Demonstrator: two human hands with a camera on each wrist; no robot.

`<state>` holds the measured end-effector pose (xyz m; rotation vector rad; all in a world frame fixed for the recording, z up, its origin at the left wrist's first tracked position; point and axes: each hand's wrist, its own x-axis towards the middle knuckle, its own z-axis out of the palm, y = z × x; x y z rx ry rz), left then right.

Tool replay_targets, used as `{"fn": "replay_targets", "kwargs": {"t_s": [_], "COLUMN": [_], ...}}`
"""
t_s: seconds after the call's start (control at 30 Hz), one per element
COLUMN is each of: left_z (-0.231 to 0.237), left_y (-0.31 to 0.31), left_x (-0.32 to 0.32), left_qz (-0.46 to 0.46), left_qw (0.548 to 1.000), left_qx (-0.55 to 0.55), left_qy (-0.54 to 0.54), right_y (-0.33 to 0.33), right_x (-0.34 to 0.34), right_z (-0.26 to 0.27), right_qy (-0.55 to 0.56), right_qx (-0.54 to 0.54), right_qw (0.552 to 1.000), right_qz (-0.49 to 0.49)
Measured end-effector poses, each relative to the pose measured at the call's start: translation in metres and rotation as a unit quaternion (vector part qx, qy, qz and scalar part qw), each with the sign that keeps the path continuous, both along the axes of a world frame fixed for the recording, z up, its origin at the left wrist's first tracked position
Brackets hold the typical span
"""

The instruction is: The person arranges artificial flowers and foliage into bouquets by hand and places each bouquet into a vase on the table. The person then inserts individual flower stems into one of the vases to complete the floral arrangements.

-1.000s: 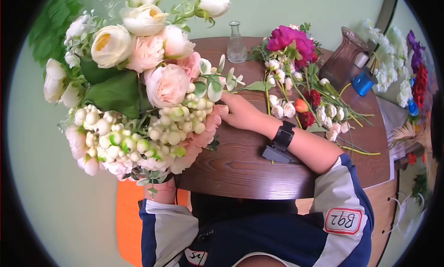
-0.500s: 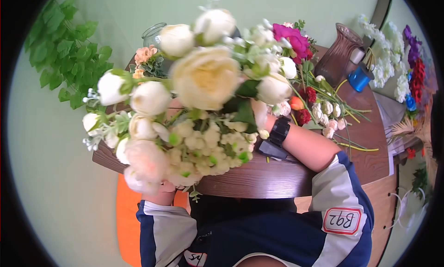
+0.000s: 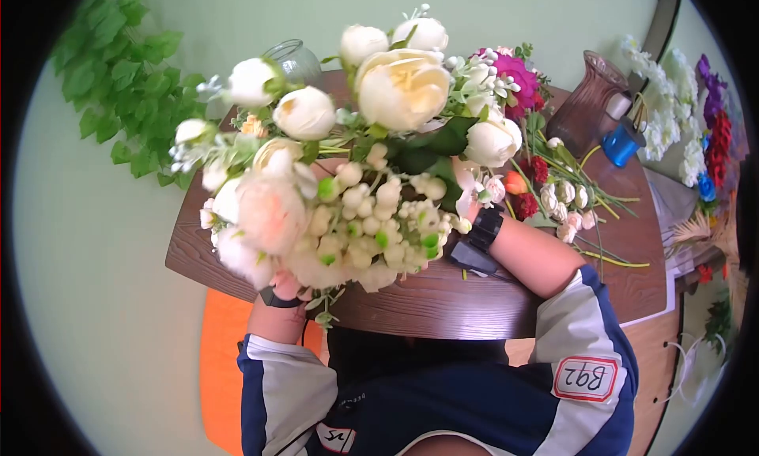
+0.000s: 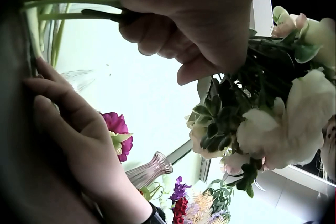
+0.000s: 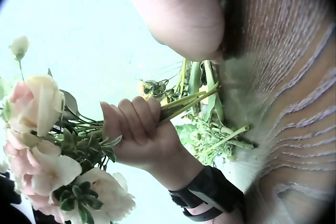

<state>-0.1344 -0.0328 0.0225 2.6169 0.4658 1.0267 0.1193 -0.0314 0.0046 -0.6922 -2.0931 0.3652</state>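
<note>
A large bouquet of cream roses and pale pink flowers [image 3: 399, 92], with clusters of white berries [image 3: 360, 219], hangs over the table and hides most of both hands in the head view. My left hand [image 5: 139, 129] grips its bundle of green stems [image 5: 186, 106], the fingers curled round them below the flowers. Close to the tabletop is my right hand [image 4: 86, 142], its fingers extended and lightly bent. Its fingertips are right at pale green stems [image 4: 32, 29] by the table surface. A black wristband [image 3: 484, 228] is on the right wrist.
Loose flowers with long stems [image 3: 565, 191] lie on the table's right side, beside a purple glass vase [image 3: 589, 100] and a blue ribbon spool [image 3: 622, 144]. A clear glass vessel [image 3: 294, 61] stands at the back left. Green leaves [image 3: 118, 69] hang on the wall.
My left hand has swung the bouquet right and over the table, tilting it; it then shifted slightly. The right hand, visible beside the bouquet earlier, is now mostly hidden behind it.
</note>
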Motion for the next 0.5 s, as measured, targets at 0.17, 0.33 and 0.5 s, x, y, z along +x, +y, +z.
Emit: {"fn": "replay_targets", "kwargs": {"t_s": [0.17, 0.33, 0.5], "left_z": [0.013, 0.078, 0.068], "left_y": [-0.003, -0.008, 0.031], "left_x": [0.007, 0.063, 0.069], "left_qz": [0.014, 0.106, 0.062], "left_qw": [1.000, 0.989, 0.918], "left_qx": [0.027, -0.052, -0.392], "left_qy": [0.005, 0.086, 0.001], "right_y": [-0.012, -0.005, -0.012], "right_x": [0.015, 0.001, 0.022], "right_z": [0.010, 0.028, 0.036], "right_qy": [-0.015, -0.042, -0.081], "right_qx": [0.013, 0.018, 0.009], "right_qw": [1.000, 0.997, 0.991], "right_qz": [-0.021, -0.068, -0.104]}}
